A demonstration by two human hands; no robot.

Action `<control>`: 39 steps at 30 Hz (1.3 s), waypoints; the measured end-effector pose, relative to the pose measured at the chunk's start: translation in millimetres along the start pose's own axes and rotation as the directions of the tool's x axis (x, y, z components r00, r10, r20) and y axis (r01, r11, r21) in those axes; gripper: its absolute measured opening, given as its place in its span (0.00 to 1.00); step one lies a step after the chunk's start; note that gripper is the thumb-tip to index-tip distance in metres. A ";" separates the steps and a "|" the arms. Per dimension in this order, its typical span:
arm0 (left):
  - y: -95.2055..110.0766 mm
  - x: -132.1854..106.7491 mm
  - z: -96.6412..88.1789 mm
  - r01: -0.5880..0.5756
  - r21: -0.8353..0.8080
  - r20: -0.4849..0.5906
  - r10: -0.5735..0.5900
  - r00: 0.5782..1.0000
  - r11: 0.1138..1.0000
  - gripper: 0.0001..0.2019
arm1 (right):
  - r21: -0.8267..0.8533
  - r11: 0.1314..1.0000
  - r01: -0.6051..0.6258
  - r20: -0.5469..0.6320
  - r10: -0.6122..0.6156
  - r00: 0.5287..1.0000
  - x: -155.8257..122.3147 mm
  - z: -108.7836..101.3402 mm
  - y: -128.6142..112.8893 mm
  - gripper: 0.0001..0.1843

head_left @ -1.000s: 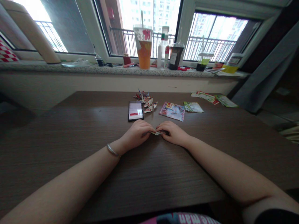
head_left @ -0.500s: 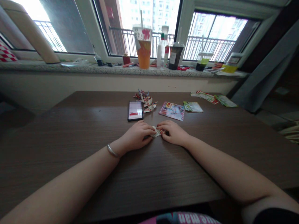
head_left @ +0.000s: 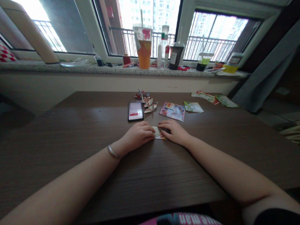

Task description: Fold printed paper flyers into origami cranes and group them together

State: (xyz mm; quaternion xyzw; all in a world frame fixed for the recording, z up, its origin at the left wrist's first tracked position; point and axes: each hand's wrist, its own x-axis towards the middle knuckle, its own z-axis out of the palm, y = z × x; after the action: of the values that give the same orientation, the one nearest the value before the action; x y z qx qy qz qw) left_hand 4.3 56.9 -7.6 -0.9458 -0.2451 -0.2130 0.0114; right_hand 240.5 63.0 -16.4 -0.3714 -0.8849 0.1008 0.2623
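A small folded sheet of printed paper (head_left: pixel 158 133) lies on the table between my two hands. At its left edge, my left hand (head_left: pixel 140 133) grips it, with the fingers bent and pressed together. My right hand (head_left: pixel 174 132) pinches the right side between its thumb and curled fingers. Those fingers partly hide the print and folds. A silver bangle (head_left: pixel 113 152) circles my left wrist. Just beyond my left hand sits a phone (head_left: pixel 135 111) with its screen lit. Several folded paper shapes (head_left: pixel 148 102) are heaped behind it.
A colourful printed packet (head_left: pixel 172 111) lies beyond my right hand, with a stack of printed paper slips (head_left: pixel 193 107) to its right. More slips (head_left: pixel 226 101) rest at the table's far right. Along the windowsill (head_left: pixel 112 70) stand an orange drink cup (head_left: pixel 144 51), bottles and other cups.
The paper now lies flatter and shows more of its surface between my hands. My left fingers have drawn back slightly to its left edge, and my right fingers have shifted a little.
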 end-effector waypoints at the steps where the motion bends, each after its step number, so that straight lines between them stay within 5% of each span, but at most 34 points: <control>1: 1.0 0.3 -0.2 0.005 0.021 0.008 -0.005 1.000 1.000 0.09 | -0.012 1.000 0.005 0.014 -0.005 1.000 0.1 -0.2 -0.4 0.16; 6: 7.4 2.0 -0.9 0.037 0.062 0.045 -0.040 0.998 0.997 0.10 | -0.004 1.000 0.000 0.007 0.000 1.000 1.6 -0.4 0.5 0.13; 14: 5.6 -0.2 -0.2 0.119 -0.116 0.062 -0.113 0.992 0.986 0.07 | 0.032 0.999 -0.014 -0.020 0.015 1.000 1.2 0.9 1.8 0.05; 25: 1.7 0.9 7.4 0.147 -0.255 -0.023 -0.158 0.987 0.956 0.09 | -0.008 0.993 -0.119 -0.028 0.119 0.992 1.0 6.9 8.0 0.12; 39: -3.3 -1.1 8.7 0.360 -0.146 0.017 -0.362 0.932 0.921 0.12 | -0.059 0.994 -0.097 0.021 0.098 0.995 1.5 3.9 1.9 0.18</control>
State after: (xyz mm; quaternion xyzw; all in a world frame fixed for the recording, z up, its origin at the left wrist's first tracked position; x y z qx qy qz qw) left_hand 5.4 60.4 -16.2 -0.8816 -0.3986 -0.2339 -0.0962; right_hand 238.6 65.5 -19.8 -0.4203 -0.8714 0.0923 0.2357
